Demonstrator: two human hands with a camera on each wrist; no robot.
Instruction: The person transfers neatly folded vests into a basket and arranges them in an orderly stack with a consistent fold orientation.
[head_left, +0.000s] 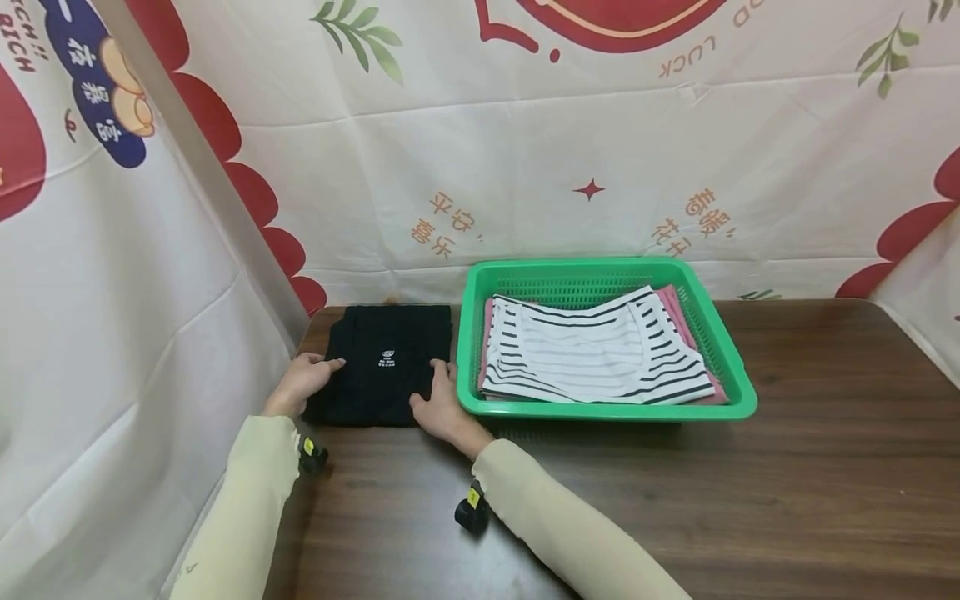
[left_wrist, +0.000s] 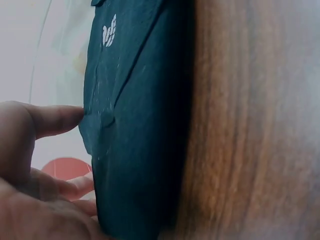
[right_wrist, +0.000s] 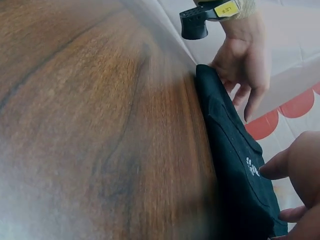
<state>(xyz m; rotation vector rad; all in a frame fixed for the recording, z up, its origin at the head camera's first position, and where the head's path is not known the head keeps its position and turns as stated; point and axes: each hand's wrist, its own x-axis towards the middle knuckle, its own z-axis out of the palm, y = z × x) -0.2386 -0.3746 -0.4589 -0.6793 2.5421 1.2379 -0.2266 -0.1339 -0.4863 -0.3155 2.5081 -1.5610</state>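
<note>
A folded black shirt (head_left: 375,390) with a small white print lies flat on the table, near the back wall cloth. My left hand (head_left: 302,383) is at its left edge, thumb over the top and fingers along the side. At the right edge rests my right hand (head_left: 444,407), between the shirt and the green basket. In the left wrist view the straight left thumb touches the upper edge of the shirt (left_wrist: 137,115). The right wrist view shows both hands along the shirt (right_wrist: 232,150), their fingers extended or loosely bent.
Right beside my right hand stands a green plastic basket (head_left: 600,409). In it lie a folded white-and-black striped garment (head_left: 585,350) and pink cloth (head_left: 678,315) below. A printed white cloth (head_left: 525,183) hangs behind and at the left of the brown table (head_left: 825,467).
</note>
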